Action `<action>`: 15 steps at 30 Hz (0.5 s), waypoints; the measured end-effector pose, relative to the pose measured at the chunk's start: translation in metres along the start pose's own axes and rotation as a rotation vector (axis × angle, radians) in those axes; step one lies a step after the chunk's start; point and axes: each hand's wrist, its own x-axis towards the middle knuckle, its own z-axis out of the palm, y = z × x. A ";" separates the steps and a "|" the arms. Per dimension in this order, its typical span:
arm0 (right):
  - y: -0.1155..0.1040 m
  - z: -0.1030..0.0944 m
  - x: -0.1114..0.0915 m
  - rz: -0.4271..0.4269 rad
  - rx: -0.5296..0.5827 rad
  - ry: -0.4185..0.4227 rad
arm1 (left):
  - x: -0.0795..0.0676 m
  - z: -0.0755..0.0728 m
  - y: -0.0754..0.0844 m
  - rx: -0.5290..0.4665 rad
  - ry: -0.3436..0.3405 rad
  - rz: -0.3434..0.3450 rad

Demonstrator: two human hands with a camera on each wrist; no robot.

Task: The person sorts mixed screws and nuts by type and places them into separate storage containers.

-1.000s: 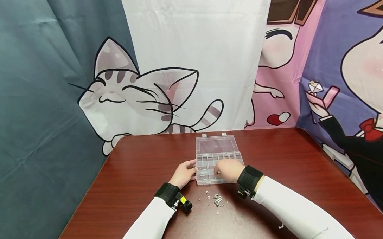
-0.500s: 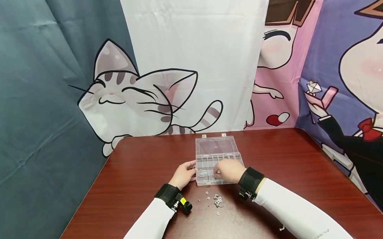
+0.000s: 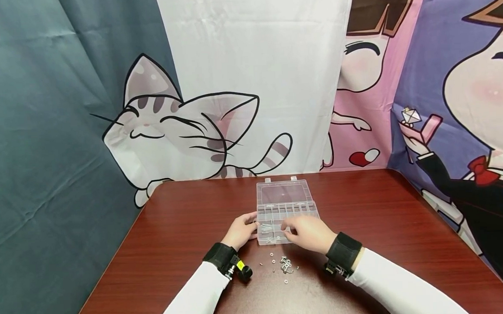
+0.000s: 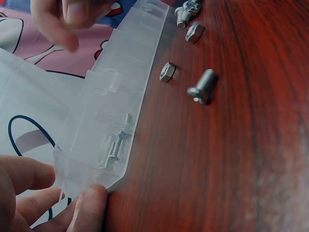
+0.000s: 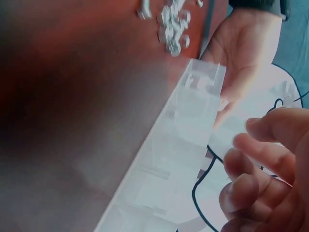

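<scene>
A clear plastic compartment box (image 3: 284, 207) lies on the table with its lid folded back. My left hand (image 3: 239, 231) holds the box's left end, and in the left wrist view the thumb (image 4: 91, 205) presses the near corner. Some screws (image 4: 116, 145) lie inside the compartment at that end. Over the box's front half hovers my right hand (image 3: 310, 232). In the right wrist view its fingers (image 5: 241, 191) are loosely bent, apart from the thumb, and I see nothing held between them.
In front of the box lies a small pile of screws and nuts (image 3: 286, 265). Around it are scattered a loose nut (image 4: 167, 71), a single screw (image 4: 203, 87) and several others. A printed curtain (image 3: 248, 60) hangs behind the brown table (image 3: 187, 214).
My right hand has drawn back slightly toward the near right, and its thumb and fingers have parted. The left hand has stayed on the box.
</scene>
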 end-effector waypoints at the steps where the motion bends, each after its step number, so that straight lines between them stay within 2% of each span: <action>1: -0.001 0.000 -0.004 0.002 -0.001 0.009 | 0.000 0.000 0.000 -0.002 0.001 -0.002; 6: -0.002 0.001 -0.022 -0.017 -0.023 0.065 | 0.000 -0.001 -0.001 -0.002 0.009 -0.008; 15: -0.002 0.004 -0.041 -0.006 -0.015 0.039 | 0.001 0.000 -0.002 0.003 0.005 0.000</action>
